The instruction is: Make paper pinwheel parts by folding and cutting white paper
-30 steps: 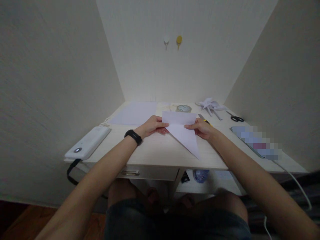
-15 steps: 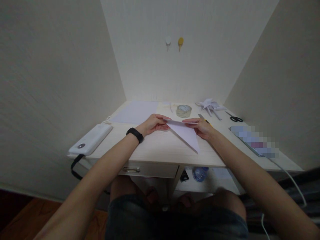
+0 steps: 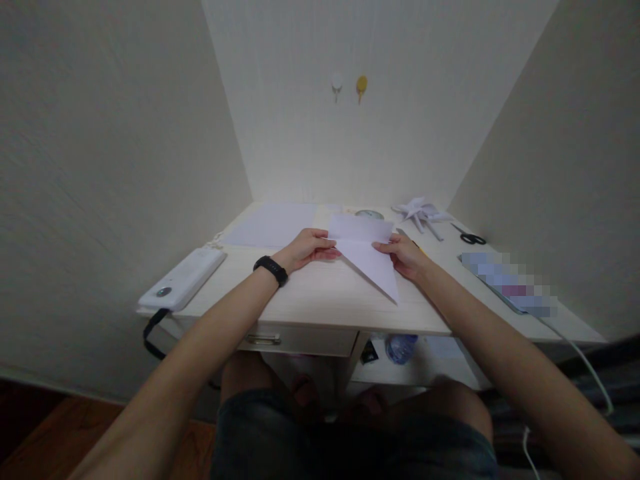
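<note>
A white sheet of paper (image 3: pixel 364 257) is held up over the desk between both hands. Its lower part is folded into a triangle pointing down and right, and a rectangular strip stands up above a crease. My left hand (image 3: pixel 311 247), with a black band on the wrist, pinches the paper's left edge at the crease. On the right edge, my right hand (image 3: pixel 401 255) grips it, thumb on the front and the other fingers mostly behind. A roll of clear tape (image 3: pixel 369 215) is partly hidden behind the strip. A utility knife (image 3: pixel 416 246) lies partly behind my right hand.
Flat paper (image 3: pixel 273 223) lies at the desk's back left. A folded paper pinwheel (image 3: pixel 421 210) and black scissors (image 3: pixel 471 237) are at the back right. A white device (image 3: pixel 183 279) sits on the left edge, a blurred-out tablet-like object (image 3: pixel 505 283) on the right.
The upper strip of the paper has swung up from nearly edge-on and now faces me, covering much of the tape roll. My right fingers have shifted behind the paper, thumb in front.
</note>
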### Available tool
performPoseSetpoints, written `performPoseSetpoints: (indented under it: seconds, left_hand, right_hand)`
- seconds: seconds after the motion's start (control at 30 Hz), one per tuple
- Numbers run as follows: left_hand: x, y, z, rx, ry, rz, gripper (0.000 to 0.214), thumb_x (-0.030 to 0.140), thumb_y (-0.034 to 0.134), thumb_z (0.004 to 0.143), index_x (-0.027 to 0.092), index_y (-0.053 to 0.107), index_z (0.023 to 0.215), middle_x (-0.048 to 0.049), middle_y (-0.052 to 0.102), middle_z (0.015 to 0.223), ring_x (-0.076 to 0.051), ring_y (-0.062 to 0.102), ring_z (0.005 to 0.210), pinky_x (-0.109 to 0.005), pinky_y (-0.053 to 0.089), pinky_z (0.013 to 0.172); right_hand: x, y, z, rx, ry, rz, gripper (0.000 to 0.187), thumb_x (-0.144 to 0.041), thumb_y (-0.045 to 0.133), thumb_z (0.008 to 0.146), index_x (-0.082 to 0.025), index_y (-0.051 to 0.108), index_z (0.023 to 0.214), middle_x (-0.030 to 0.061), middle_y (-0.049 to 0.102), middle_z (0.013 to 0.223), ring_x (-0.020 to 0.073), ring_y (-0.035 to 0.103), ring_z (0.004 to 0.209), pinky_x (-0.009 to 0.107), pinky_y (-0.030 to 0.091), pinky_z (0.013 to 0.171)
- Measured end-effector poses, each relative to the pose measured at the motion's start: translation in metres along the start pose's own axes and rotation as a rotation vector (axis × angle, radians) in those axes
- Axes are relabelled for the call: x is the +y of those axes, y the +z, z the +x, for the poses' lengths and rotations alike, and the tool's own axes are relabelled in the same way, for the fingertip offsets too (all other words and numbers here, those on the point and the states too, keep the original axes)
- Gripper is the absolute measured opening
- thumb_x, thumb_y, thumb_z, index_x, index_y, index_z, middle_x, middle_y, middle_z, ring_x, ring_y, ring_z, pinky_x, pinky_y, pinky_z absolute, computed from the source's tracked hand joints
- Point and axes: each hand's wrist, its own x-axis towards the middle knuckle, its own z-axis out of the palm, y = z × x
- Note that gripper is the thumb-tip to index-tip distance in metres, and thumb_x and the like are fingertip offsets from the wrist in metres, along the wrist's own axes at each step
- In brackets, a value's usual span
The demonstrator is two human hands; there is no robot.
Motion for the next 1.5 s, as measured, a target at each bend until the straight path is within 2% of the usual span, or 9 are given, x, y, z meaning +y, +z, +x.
performPoseSetpoints:
  seconds: [0.13, 0.23, 0.3, 0.43, 0.53, 0.63, 0.7, 0.9, 1.5]
  left_hand:
    - [0.004, 0.004, -0.003, 0.037, -0.032, -0.053, 0.01, -0.003, 0.062, 0.083, 0.004, 0.067, 0.088, -0.0135, 0.074, 0.086, -0.016, 0.074, 0.071, -0.025, 0.063, 0.075]
    - [0.005, 0.004, -0.012, 0.108, -0.078, -0.075, 0.011, -0.004, 0.064, 0.082, 0.007, 0.063, 0.078, -0.0112, 0.072, 0.078, -0.017, 0.074, 0.067, -0.027, 0.063, 0.074]
    - [0.004, 0.004, -0.022, 0.149, -0.099, -0.076, 0.013, -0.002, 0.067, 0.08, 0.008, 0.061, 0.077, -0.0105, 0.072, 0.075, -0.017, 0.073, 0.067, -0.028, 0.063, 0.073]
    - [-0.001, 0.002, -0.044, 0.133, -0.12, 0.006, 0.009, 0.002, 0.069, 0.079, 0.007, 0.063, 0.08, -0.0125, 0.072, 0.08, -0.016, 0.073, 0.07, -0.027, 0.062, 0.077]
    - [-0.001, 0.002, -0.056, 0.192, -0.014, 0.297, 0.005, 0.007, 0.069, 0.079, 0.009, 0.064, 0.079, -0.0143, 0.072, 0.086, -0.02, 0.073, 0.083, -0.033, 0.059, 0.086]
    - [-0.001, 0.006, -0.068, 0.399, 0.219, 0.687, 0.021, 0.011, 0.069, 0.078, 0.01, 0.069, 0.098, -0.0181, 0.071, 0.111, -0.029, 0.065, 0.114, -0.043, 0.047, 0.107]
    - [-0.003, 0.013, -0.078, 0.413, 0.354, 0.926, 0.04, 0.013, 0.063, 0.08, 0.012, 0.065, 0.121, -0.0171, 0.063, 0.134, -0.03, 0.052, 0.132, -0.046, 0.033, 0.117]
    - [-0.022, 0.036, -0.105, -0.029, 0.447, 1.471, 0.044, 0.025, 0.042, 0.094, 0.011, 0.062, 0.131, -0.0158, 0.057, 0.143, -0.026, 0.05, 0.136, -0.04, 0.034, 0.117]
    - [-0.035, 0.032, -0.109, -0.071, 0.445, 1.477, 0.048, 0.026, 0.036, 0.098, 0.01, 0.054, 0.139, -0.0169, 0.05, 0.148, -0.026, 0.042, 0.142, -0.043, 0.025, 0.12]
  right_hand:
    - [-0.005, 0.002, -0.008, 0.261, -0.218, -0.336, 0.061, -0.039, 0.077, 0.071, -0.018, 0.061, 0.126, 0.0122, 0.075, 0.107, 0.0239, 0.07, 0.081, 0.038, 0.057, 0.073]
    - [-0.014, 0.011, -0.03, 0.476, -0.52, -0.742, 0.05, -0.038, 0.062, 0.085, -0.019, 0.061, 0.131, 0.0159, 0.07, 0.122, 0.0298, 0.069, 0.099, 0.047, 0.053, 0.092]
    - [-0.017, 0.021, -0.051, 0.332, -0.668, -0.946, 0.038, -0.035, 0.057, 0.09, -0.021, 0.068, 0.123, 0.0135, 0.071, 0.122, 0.0308, 0.067, 0.11, 0.048, 0.048, 0.102]
    - [-0.008, 0.045, -0.082, -0.184, -0.765, -1.127, 0.039, -0.031, 0.054, 0.094, -0.022, 0.067, 0.129, 0.0102, 0.064, 0.136, 0.03, 0.059, 0.127, 0.048, 0.042, 0.112]
    - [0.006, 0.054, -0.087, -0.327, -0.746, -1.151, 0.039, -0.031, 0.053, 0.095, -0.022, 0.067, 0.13, 0.0102, 0.061, 0.139, 0.0302, 0.058, 0.129, 0.05, 0.043, 0.112]
    - [0.014, 0.054, -0.085, -0.347, -0.745, -1.132, 0.035, -0.03, 0.054, 0.095, -0.024, 0.069, 0.126, 0.0088, 0.066, 0.133, 0.0298, 0.058, 0.128, 0.051, 0.045, 0.111]
    - [0.016, 0.052, -0.085, -0.344, -0.75, -1.115, 0.034, -0.03, 0.055, 0.095, -0.024, 0.07, 0.125, 0.0081, 0.067, 0.131, 0.0296, 0.058, 0.129, 0.051, 0.044, 0.111]
    - [0.015, 0.05, -0.087, -0.352, -0.763, -1.127, 0.033, -0.028, 0.053, 0.095, -0.023, 0.071, 0.123, 0.0082, 0.067, 0.13, 0.0289, 0.058, 0.129, 0.05, 0.044, 0.112]
    - [0.006, 0.032, -0.109, -0.337, -0.702, -1.084, 0.03, -0.025, 0.057, 0.09, -0.024, 0.075, 0.114, 0.006, 0.073, 0.118, 0.0279, 0.065, 0.12, 0.047, 0.049, 0.107]
